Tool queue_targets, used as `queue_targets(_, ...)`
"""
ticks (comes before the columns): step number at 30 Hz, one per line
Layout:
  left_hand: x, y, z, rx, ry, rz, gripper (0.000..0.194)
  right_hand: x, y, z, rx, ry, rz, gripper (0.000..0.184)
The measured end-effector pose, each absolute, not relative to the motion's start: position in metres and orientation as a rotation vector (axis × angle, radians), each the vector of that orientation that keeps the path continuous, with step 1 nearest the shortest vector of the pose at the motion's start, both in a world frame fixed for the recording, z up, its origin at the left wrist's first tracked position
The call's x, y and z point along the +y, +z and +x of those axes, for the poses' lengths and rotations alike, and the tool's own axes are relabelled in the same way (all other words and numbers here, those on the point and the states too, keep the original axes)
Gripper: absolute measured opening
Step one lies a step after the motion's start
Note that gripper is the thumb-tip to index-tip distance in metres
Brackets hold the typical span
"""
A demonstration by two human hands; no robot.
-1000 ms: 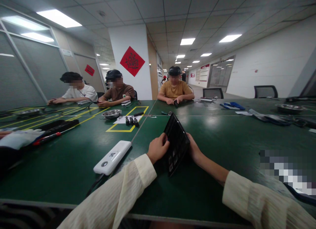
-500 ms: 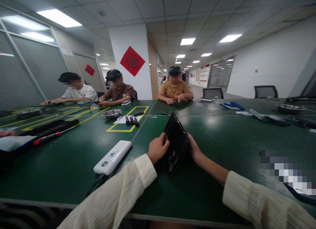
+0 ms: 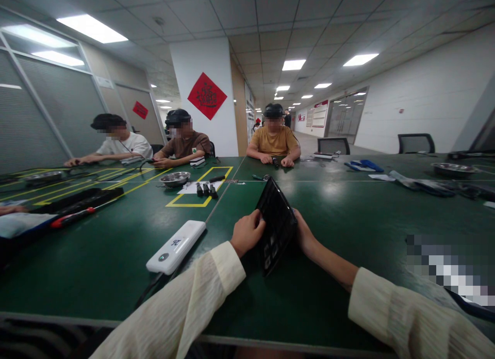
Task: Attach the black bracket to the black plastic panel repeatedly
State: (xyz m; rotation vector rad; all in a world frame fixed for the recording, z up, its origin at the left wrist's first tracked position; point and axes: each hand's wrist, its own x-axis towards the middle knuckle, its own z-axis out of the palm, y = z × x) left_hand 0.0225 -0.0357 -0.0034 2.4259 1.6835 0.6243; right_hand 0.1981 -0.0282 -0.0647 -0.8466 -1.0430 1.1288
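A thin black tablet [image 3: 279, 222] with a glossy face stands tilted on edge above the green table, straight ahead. Small grey shapes show near its lower corner. My left hand [image 3: 247, 232] is at the tablet's left edge, fingers curled and pressed together against it. From the other side, my right hand [image 3: 304, 232] holds the right edge; most of its fingers are hidden behind the tablet. A white power bank [image 3: 177, 247] marked 26 lies left of my left hand, with a black cable running from it.
A metal bowl [image 3: 175, 179] and several small black parts [image 3: 207, 190] sit by yellow tape. Left lies a red-handled screwdriver [image 3: 73, 217]. Green-handled pliers [image 3: 260, 178] lie beyond the tablet. Three co-workers, one a person in a tan shirt [image 3: 274, 142], sit across the table [image 3: 348, 219].
My hands and the tablet stay almost still. Across the table, the hand of the person in tan has come down onto the tabletop.
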Motion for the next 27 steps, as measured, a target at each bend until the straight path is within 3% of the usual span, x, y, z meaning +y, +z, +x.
queue_targets(10,-0.032,-0.0064,0.0213,1.726,0.574,2.422,0.048,-0.0343,-0.0572,0.1972,-1.052,1.076,-0.85,0.03)
queue_targets(27,-0.0331,-0.0055,0.0212,1.706,0.588,2.463,0.04,-0.0259,-0.0662,0.1986,-1.052,1.086,-0.841,0.028)
